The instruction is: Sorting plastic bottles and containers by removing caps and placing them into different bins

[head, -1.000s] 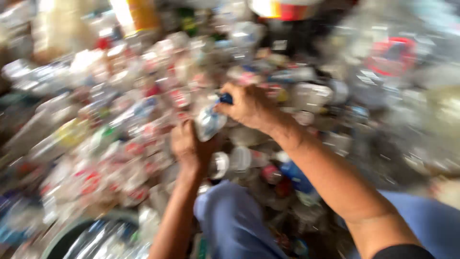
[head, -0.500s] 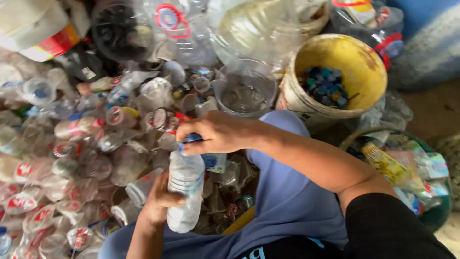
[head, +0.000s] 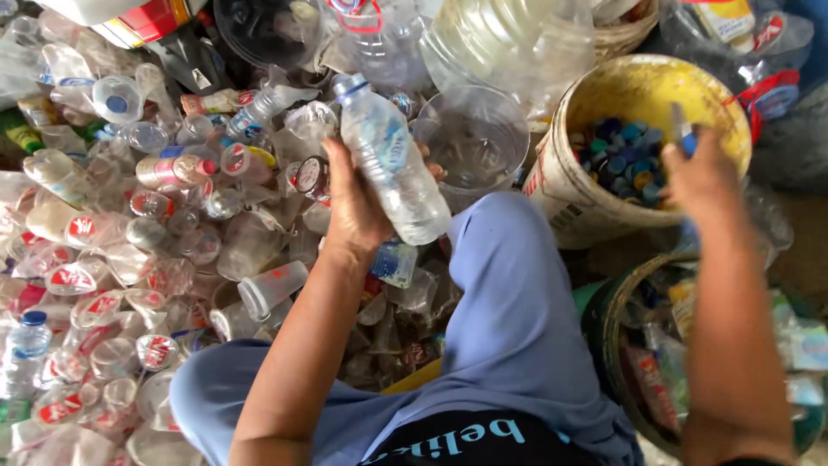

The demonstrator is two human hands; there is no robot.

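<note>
Meanwhile left hand grips bottle; right hand over bucket.

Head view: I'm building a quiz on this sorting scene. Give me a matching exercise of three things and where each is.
Things:
1. clear plastic bottle
2. loose bottle caps
3. blue cap

Places:
A. at the right hand fingertips
B. inside the yellow bucket
C. gripped in the left hand

Pairs: 1-C, 2-B, 3-A

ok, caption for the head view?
Left hand grips a clear plastic bottle; right hand hovers over a yellow bucket of bottle caps.
</note>
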